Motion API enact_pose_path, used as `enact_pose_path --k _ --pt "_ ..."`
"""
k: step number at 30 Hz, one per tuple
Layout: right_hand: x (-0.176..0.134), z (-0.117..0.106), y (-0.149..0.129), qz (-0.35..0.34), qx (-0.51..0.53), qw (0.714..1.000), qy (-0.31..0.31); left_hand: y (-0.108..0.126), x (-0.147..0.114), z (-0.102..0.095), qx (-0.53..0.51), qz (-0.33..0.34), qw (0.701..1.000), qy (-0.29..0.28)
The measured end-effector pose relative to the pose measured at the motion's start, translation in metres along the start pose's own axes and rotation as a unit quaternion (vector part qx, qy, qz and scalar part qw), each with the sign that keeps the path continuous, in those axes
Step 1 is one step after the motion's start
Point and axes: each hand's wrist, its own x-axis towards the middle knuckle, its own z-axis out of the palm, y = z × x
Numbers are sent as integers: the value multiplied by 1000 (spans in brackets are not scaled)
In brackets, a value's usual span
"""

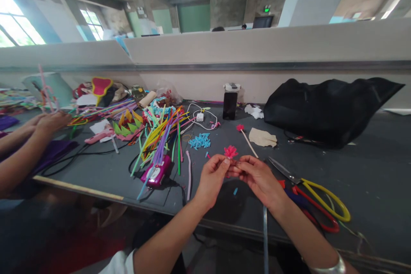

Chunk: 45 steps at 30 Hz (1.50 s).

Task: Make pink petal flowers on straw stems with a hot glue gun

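Note:
Between the fingertips of my left hand and right hand is a small pink flower, made of fuzzy pipe-cleaner loops. Both hands are closed in a pinch just under its head. My left thumb presses on its base; the right fingertips meet there, hiding whatever they grip. Below my right wrist a thin grey-blue strip runs down past the table edge; whether the hand holds it is unclear. Beyond lies another pink flower on a pale stem. Short blue pieces form a pile left of it.
Yellow-handled scissors and a red-handled tool lie right. Pipe cleaners spread over a purple box at left. A black bag and a dark phone stand behind. A co-worker's hands work far left.

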Motion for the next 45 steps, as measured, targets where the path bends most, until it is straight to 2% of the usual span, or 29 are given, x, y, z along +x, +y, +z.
enact_pose_path --k 5,18,28,33,36,39,42,45 --pt "5 -4 6 2 36 999 -7 3 2 -3 -44 -38 998 -8" --pt "1 1 3 21 50 998 -36 8 5 -8 -97 -65 993 -7" --pt "-3 1 5 -60 -17 998 1 8 4 -10 -120 -70 990 -15" --pt "-5 -2 2 -71 -62 995 -14 7 4 -9 -100 -82 991 -29" --pt "-7 -6 0 -91 -92 991 -13 6 5 -10 -100 -91 991 -17" --pt "-11 -9 -2 -175 -208 962 38 4 6 -9 -103 -109 989 -15" --pt "-16 -10 -4 -292 -354 881 111 2 4 -7 -98 -148 983 -43" --pt "-19 -7 -5 -392 -436 799 135 2 1 -3 -98 -176 978 -60"
